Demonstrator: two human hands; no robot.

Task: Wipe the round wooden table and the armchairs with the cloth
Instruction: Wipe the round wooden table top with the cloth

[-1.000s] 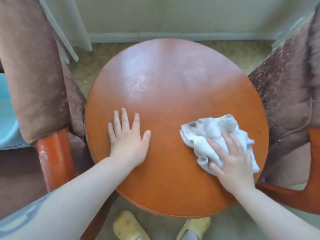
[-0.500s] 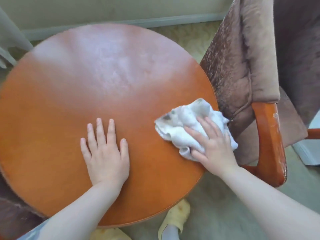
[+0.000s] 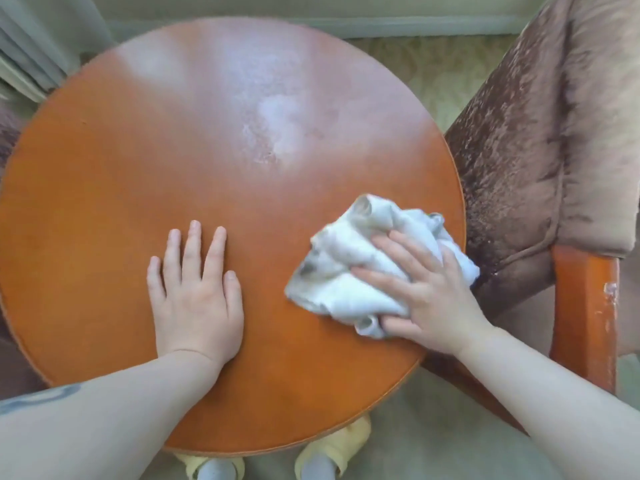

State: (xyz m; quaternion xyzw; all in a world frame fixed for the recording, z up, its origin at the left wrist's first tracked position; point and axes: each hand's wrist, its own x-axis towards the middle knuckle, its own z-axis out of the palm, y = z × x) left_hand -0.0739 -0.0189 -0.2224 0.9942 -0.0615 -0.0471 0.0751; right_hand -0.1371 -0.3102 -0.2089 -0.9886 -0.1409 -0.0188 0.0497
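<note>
Cloth (image 3: 360, 265) now nearer table (image 3: 138, 168) centre

The cloth (image 3: 349, 268) under the right grip (image 3: 429, 289) is white with grey smudges at its folds. The worktop (image 3: 145, 168) beneath it is glossy orange-brown, paling to a milky, blotchy sheen beyond the grip. Just to the right of the grip, the armchair (image 3: 540, 133) wears mottled brown velvet, and its arm is the same orange wood, chipped white. The carpet (image 3: 426, 67) is pale green with a faint pattern. The slippers (image 3: 349, 441) are yellow.
</note>
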